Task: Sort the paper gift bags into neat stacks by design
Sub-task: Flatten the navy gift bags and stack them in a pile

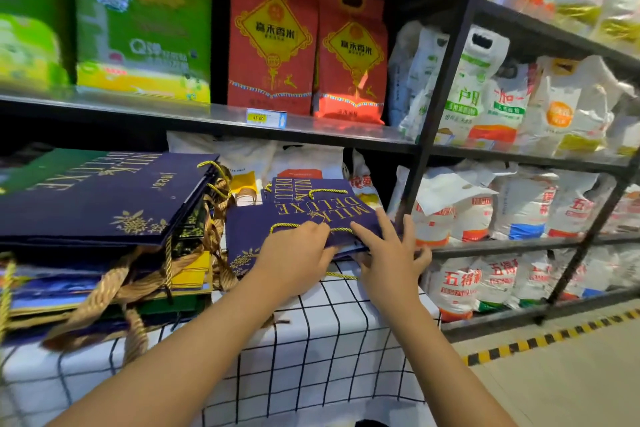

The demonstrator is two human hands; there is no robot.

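Note:
A small stack of navy "Milk Deluxe" gift bags [298,218] with gold rope handles lies flat at the right end of the checked tablecloth [311,350]. My left hand [294,258] holds the near edge of the top bag, fingers curled over it by the gold handle. My right hand [389,253] lies on the stack's right corner with straight, spread fingers. To the left sits a taller mixed pile [104,246] of navy, blue, yellow and dark green bags with thick gold rope handles, topped by a large navy bag.
A black metal shelf rack [446,55] stands behind and to the right, with red rice packs [273,35], green boxes [142,21] and white rice sacks [460,291]. A yellow-black floor stripe [554,334] runs at lower right.

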